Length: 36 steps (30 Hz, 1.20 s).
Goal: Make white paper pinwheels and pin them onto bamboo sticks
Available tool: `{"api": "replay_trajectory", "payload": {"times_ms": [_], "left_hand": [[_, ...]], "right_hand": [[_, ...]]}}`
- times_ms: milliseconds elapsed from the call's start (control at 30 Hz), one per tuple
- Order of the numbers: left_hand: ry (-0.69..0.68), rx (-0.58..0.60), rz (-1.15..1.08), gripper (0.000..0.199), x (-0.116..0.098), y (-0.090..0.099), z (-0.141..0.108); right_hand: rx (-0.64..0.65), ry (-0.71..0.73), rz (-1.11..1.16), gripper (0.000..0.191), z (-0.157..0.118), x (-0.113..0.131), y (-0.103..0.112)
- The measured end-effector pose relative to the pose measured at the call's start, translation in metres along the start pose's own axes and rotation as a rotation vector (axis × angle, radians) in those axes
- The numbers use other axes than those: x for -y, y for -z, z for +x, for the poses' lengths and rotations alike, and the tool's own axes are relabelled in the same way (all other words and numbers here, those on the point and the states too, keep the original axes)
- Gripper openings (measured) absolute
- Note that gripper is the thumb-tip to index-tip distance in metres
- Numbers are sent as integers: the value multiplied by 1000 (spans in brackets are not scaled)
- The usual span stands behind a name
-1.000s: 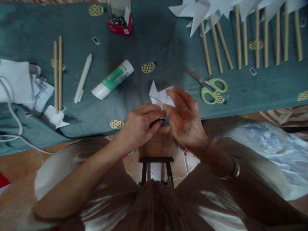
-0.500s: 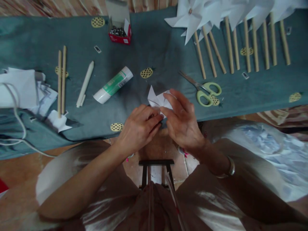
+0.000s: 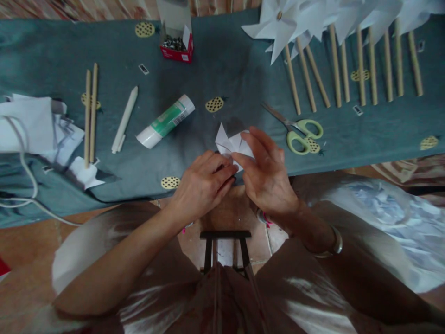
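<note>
A small piece of folded white paper (image 3: 225, 143) with pointed flaps lies between my hands at the table's front edge. My left hand (image 3: 206, 181) has its fingers curled and pinches the paper's lower left side. Thumb and fingertips of my right hand (image 3: 266, 171) rest on the paper's right part and grip it. To the left lies a white and green glue stick (image 3: 167, 121). Scissors with green handles (image 3: 295, 132) lie right of the paper, blades pointing up and left.
Several white paper pinwheels (image 3: 280, 21) on wooden sticks lie at the back right. A red box (image 3: 176, 53) of metal pieces stands behind. Further left are a white pen (image 3: 125, 119), two wooden sticks (image 3: 93, 113), paper sheets (image 3: 29, 125) and a cable (image 3: 28, 174).
My right hand has shifted slightly right, its thumb and index finger a little further apart on the paper. My left hand keeps its hold. The whole view has shifted slightly.
</note>
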<state>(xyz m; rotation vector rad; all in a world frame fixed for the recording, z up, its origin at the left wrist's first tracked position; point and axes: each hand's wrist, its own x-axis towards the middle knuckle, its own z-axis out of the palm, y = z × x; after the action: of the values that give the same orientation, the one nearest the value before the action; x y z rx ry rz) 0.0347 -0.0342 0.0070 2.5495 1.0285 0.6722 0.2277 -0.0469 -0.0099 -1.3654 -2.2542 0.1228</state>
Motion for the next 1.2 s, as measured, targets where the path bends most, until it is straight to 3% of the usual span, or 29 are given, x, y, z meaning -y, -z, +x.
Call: {"api": "replay_trajectory", "payload": {"times_ms": [267, 467, 767, 1000, 1200], "left_hand": [[0, 6, 27, 18, -2, 1, -1], [-44, -33, 95, 17, -2, 1, -1], [-57, -25, 129, 20, -2, 1, 0], [-46, -12, 138, 20, -3, 0, 2], [-25, 22, 130, 21, -2, 2, 2]], "right_hand": [[63, -52, 103, 30, 5, 4, -4], [6, -21, 30, 24, 5, 1, 0], [-3, -59, 190, 38, -1, -12, 11], [-18, -38, 174, 32, -3, -13, 7], [28, -130, 256, 32, -3, -16, 2]]}}
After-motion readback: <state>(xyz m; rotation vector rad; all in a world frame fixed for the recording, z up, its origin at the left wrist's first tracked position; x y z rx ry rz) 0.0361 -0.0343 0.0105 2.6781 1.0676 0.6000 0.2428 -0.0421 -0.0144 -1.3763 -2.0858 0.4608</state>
